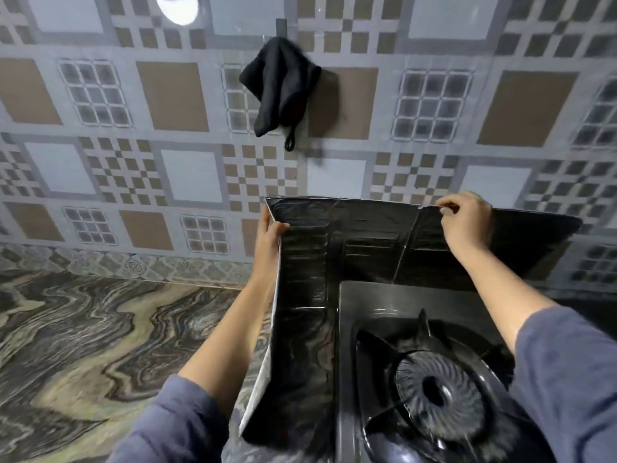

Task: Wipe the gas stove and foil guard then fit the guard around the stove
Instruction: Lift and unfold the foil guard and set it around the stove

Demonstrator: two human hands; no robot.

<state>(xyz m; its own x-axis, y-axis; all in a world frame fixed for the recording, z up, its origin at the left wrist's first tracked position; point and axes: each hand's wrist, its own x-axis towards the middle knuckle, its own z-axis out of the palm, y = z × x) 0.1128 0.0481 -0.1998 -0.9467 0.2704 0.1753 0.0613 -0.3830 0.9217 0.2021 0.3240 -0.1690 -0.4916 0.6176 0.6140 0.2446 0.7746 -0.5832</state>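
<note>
- My left hand [268, 233] grips the foil guard [364, 242] at its corner fold, fingers closed; my right hand [465, 217] pinches its top edge.
- The guard stands behind and left of the gas stove [430, 379], near the counter [83, 329] back edge.
- Risk: the thin panels may buckle or tip onto the burner if 1 hand lets go.

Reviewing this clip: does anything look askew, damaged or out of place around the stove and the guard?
Nothing spilled. The foil guard is creased and its left panel leans outward, though both hands hold its top edge. The gas stove looks intact, and the dark cloth hangs on the wall.
</note>
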